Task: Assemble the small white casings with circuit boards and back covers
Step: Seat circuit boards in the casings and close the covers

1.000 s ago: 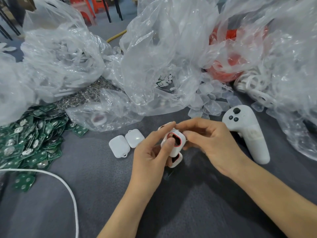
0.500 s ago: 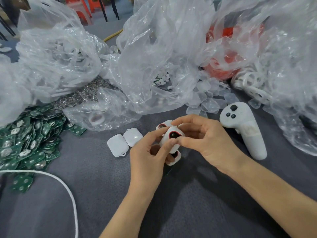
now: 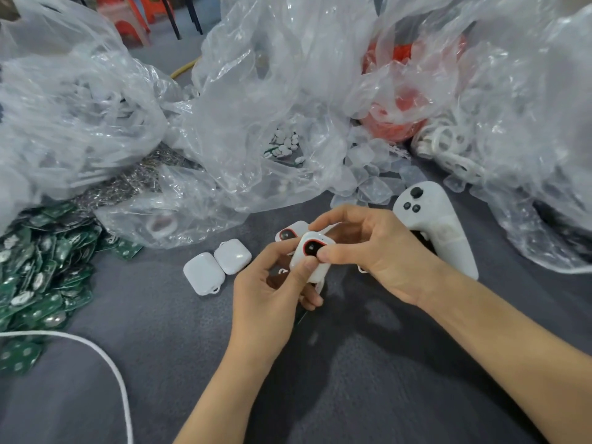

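l hand (image 3: 269, 283): gripping the casing from below-left, thumb lying on its front, other fingers curling under it.
r hand (image 3: 368, 251): pinching the same casing from the right, thumb tip pressing at the edge of the red-rimmed opening, index finger arching over the top.
casing (image 3: 310, 249): white, being held off the table (image 3: 320, 395) btwn both hands, centre of view, dark opening facing the camera.
second casing (image 3: 290, 232): lying just behind the held one, red-rimmed opening showing, partly hidden by fingers.
closed casings (image 3: 204, 273): 2 white ones sitting side by side, touching, just left of the l hand.
circuit boards (image 3: 41, 267): green pile spreading over the table's far left.
controller (image 3: 439, 232): white, lying just right of the r hand.
clear pieces (image 3: 373, 184): spilling out near the controller, behind the hands.
plastic bags (image 3: 262, 100): crumpled, filling the back; contents hard to tell.
cord (image 3: 109, 360): white, curving across bottom-left.
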Available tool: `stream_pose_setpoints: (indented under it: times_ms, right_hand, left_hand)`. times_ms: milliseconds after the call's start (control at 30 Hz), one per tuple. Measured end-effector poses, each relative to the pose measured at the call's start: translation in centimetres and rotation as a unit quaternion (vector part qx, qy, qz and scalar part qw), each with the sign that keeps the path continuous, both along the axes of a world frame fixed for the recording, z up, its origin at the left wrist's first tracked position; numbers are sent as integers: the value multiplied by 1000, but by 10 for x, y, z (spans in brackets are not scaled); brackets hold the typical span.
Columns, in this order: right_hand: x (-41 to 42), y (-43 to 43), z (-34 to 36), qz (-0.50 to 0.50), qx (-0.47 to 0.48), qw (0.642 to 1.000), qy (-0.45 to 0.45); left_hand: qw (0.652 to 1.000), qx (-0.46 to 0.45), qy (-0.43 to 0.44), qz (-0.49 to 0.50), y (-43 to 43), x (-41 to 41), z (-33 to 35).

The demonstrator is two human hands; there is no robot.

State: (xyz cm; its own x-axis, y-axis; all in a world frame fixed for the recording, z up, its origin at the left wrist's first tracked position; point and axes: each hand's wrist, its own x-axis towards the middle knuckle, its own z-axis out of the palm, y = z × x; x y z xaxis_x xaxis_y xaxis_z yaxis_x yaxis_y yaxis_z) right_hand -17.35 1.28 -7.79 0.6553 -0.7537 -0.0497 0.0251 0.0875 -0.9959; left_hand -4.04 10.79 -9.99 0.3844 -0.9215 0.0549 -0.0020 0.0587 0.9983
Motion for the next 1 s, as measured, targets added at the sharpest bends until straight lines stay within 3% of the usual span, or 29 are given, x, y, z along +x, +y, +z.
stream_pose_setpoints:
  times_ms: [200, 333, 467, 800, 1000]
  right_hand:
    - [0, 1, 1, 16, 22, 999, -19]
    - [3, 7, 5, -12, -117, 992, 50]
    - [7, 11, 3, -56, -193, 977, 71]
    - [8, 13, 0, -59, -90, 994, 14]
    - [7, 13, -1, -59, -50, 997, 27]
  left_hand:
    - [999, -20, -37, 3, 2, -1, -2]
    - [983, -72, -157, 68, 0, 0, -5]
    - [985, -101, -120, 77, 2, 2, -3]
    - [992, -84, -26, 94, 2, -3, -3]
    - [997, -28, -36, 62, 0, 0, -4]
